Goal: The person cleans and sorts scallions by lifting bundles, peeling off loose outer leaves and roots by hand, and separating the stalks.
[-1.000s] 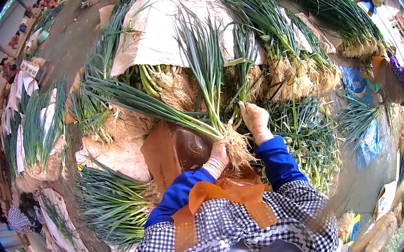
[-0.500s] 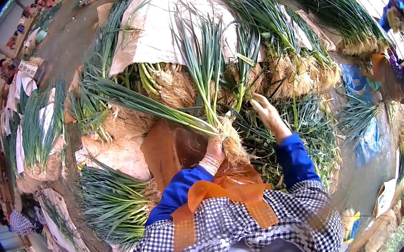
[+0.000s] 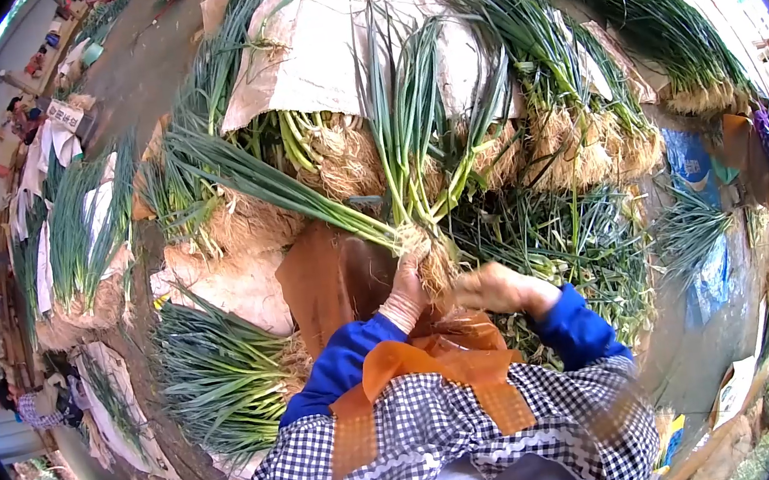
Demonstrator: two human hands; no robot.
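In the head view, my left hand (image 3: 407, 287) is closed round the root end of a bunch of green onions (image 3: 411, 180), whose green leaves fan out upward and to the left. Pale stringy roots hang from the bunch beside my fingers. Just right of those roots is my right hand (image 3: 496, 288), its fingers curled and slightly blurred; whether it touches the roots or holds any is hard to make out. A brown apron or sheet (image 3: 317, 276) lies beneath the bunch.
A pale sack cloth (image 3: 315, 49) covers piled onions ahead. Loose green leaves (image 3: 565, 238) lie to the right. Another onion pile (image 3: 220, 377) is at the left, by a light sack (image 3: 238, 290). People (image 3: 38, 403) are at the far left and far right.
My right hand has come back from the upper right to beside the roots, and its fingers have curled. The bunch in my left hand now spreads further right, with more stalks. The view has shifted slightly.
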